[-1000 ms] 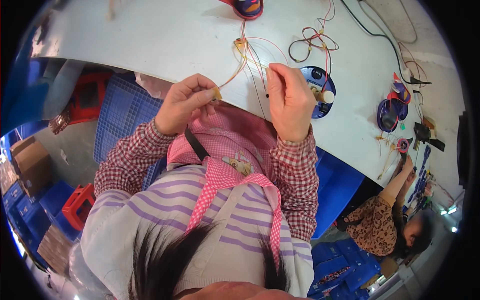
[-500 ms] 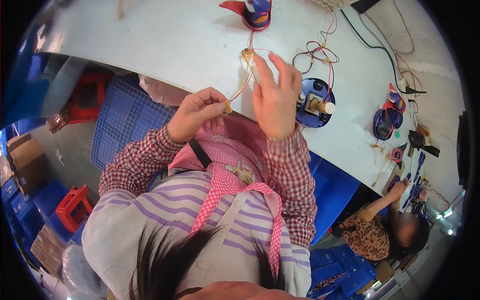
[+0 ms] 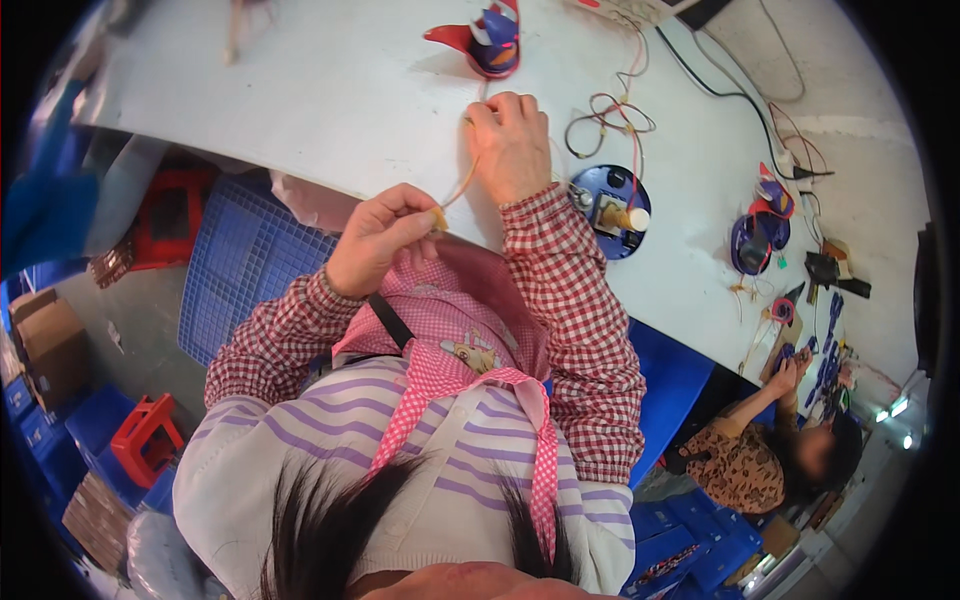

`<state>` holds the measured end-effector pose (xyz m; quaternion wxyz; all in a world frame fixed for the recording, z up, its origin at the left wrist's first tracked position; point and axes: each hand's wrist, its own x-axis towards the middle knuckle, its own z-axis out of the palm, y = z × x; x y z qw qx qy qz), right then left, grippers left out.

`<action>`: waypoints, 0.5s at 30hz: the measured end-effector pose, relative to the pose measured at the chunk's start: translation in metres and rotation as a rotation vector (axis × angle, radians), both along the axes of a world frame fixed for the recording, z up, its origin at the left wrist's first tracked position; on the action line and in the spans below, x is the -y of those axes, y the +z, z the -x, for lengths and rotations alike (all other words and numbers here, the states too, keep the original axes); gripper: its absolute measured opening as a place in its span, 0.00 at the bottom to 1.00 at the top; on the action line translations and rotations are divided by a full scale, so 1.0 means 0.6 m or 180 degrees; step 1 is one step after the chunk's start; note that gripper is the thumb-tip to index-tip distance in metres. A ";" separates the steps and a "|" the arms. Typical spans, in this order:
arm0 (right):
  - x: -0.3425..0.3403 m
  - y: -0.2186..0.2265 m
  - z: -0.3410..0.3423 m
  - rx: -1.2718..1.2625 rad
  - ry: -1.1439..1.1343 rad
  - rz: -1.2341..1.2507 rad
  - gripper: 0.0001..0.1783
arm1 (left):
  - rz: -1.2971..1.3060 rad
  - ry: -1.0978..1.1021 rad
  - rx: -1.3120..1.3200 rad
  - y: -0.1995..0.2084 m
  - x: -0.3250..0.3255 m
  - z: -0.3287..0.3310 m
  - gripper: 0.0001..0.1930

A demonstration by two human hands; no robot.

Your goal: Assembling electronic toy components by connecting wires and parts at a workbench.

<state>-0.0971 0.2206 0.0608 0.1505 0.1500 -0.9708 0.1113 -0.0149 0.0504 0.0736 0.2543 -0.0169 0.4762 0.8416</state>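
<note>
My left hand (image 3: 385, 240) is at the table's near edge, thumb and forefinger pinched on a small yellow piece (image 3: 439, 218). Thin wires (image 3: 463, 183) run from that piece up to my right hand (image 3: 513, 150). With curled fingers, the right hand closes over the wires on the tabletop; its fingertips and the small yellow-brown part there are hidden. Just beyond it sits a red and purple toy part (image 3: 492, 42), its lead going down toward that hand. Right of my right hand lies a round dark-blue housing (image 3: 612, 208) with a white knob and a metal component inside.
Coiled red and black wires (image 3: 625, 122) lie behind the housing. Further right along the white table (image 3: 330, 110) are another purple and red toy assembly (image 3: 755, 240) and loose parts. A co-worker (image 3: 745, 465) handles parts at the far right. A blue crate (image 3: 245, 260) stands at left.
My right hand has moved forward and left, its raised fingers coming down and curling over the wires. My left hand still pinches the yellow piece. The view has shifted slightly.
</note>
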 end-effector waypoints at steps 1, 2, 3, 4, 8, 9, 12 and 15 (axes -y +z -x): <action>-0.006 0.004 -0.005 0.0035 -0.0090 0.0000 0.24 | 0.0011 0.0011 0.0010 0.002 -0.001 0.001 0.06; -0.012 0.009 -0.013 0.0054 -0.0119 -0.0022 0.24 | 0.0048 0.0093 0.0096 0.005 0.003 0.001 0.06; -0.019 0.018 -0.029 -0.0141 -0.0118 0.0144 0.25 | 0.0087 0.0172 0.0184 0.007 0.006 0.002 0.05; -0.024 0.029 -0.048 -0.0338 -0.0114 0.0312 0.25 | 0.0072 0.0144 0.0204 0.007 0.011 0.004 0.05; -0.073 0.062 -0.103 -0.0537 -0.0230 0.0812 0.26 | 0.0199 0.0186 0.0071 0.003 0.017 0.010 0.05; -0.086 0.065 -0.114 -0.0530 -0.0244 0.0819 0.26 | 0.0222 0.0188 0.0059 0.004 0.017 0.012 0.05; -0.100 0.061 -0.130 -0.0423 -0.0646 -0.0162 0.23 | 0.0283 0.0200 0.0031 0.004 0.016 0.012 0.05; -0.091 0.051 -0.130 -0.0246 -0.0823 -0.0726 0.17 | 0.0305 0.0066 0.0023 -0.002 0.011 0.010 0.05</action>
